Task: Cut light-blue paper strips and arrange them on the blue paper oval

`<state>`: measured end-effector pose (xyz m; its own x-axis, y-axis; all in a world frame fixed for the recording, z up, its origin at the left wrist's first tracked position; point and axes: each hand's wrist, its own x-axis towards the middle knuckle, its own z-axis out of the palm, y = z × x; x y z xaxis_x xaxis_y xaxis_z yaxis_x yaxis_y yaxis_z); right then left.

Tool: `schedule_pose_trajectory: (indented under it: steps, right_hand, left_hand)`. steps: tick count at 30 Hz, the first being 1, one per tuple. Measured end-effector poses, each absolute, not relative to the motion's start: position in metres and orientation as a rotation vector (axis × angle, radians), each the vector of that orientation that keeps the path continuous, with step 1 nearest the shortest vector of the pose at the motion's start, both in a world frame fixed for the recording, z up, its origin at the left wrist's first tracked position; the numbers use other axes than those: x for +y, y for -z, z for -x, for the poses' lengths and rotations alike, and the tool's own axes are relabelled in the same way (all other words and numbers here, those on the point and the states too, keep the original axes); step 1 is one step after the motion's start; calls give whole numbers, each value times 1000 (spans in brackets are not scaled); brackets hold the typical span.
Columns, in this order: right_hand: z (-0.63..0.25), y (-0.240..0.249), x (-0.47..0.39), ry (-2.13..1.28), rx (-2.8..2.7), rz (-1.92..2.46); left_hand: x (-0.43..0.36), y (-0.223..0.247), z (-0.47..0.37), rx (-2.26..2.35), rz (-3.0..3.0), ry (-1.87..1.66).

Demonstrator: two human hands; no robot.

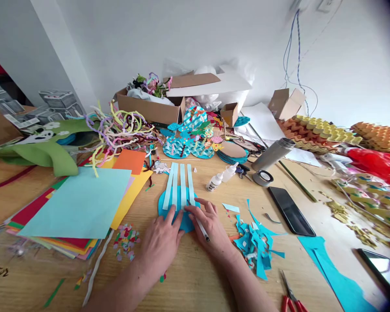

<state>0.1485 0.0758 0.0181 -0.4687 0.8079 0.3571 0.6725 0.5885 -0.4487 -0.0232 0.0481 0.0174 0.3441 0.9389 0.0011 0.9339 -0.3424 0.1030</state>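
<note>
A blue paper disc [186,224] lies on the wooden table in front of me, with several pale blue paper strips [182,182] laid lengthwise across it and reaching past its far edge. My left hand [162,236] rests at the disc's near left side, its fingers stretched out and the tips on the strips. In my right hand [209,223] is a white pen [202,229], slanting with its tip toward the strips at the disc's right. The right fingertips also touch the paper. Part of the disc is hidden under both hands.
Left lies a stack of coloured paper [74,203] beside confetti bits [126,240]. White glue bottles [214,182] stand beyond the disc. To the right are blue paper scraps [256,245], red-handled scissors [292,299], a phone [291,211] and a grey flask [273,154].
</note>
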Motion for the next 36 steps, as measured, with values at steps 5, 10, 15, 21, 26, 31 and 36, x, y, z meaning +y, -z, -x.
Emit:
schedule_pose_trajectory:
  steps: [5,10,15,21,26,31,36]
  right_hand:
    - [-149,-17,76,-329,-2280,1171]
    - [-149,-18,76,-344,-2289,1182]
    - [-148,-20,74,-340,-2289,1192]
    - [-148,-19,75,-319,-2278,1178]
    - [-147,-19,76,-317,-2285,1174]
    - [-147,-19,75,-315,-2283,1170]
    - [-147,-21,74,-292,-2290,1176]
  left_hand:
    - [47,-18,23,1752,-2510,-120]
    - [48,-14,23,1760,-2502,-130]
    - [48,-12,22,1754,-2491,-135]
    - [48,-14,22,1759,-2476,-111]
    - [48,-13,23,1756,-2483,-126]
    - [49,-12,22,1755,-2484,-141]
    - [49,-10,23,1754,-2486,-142]
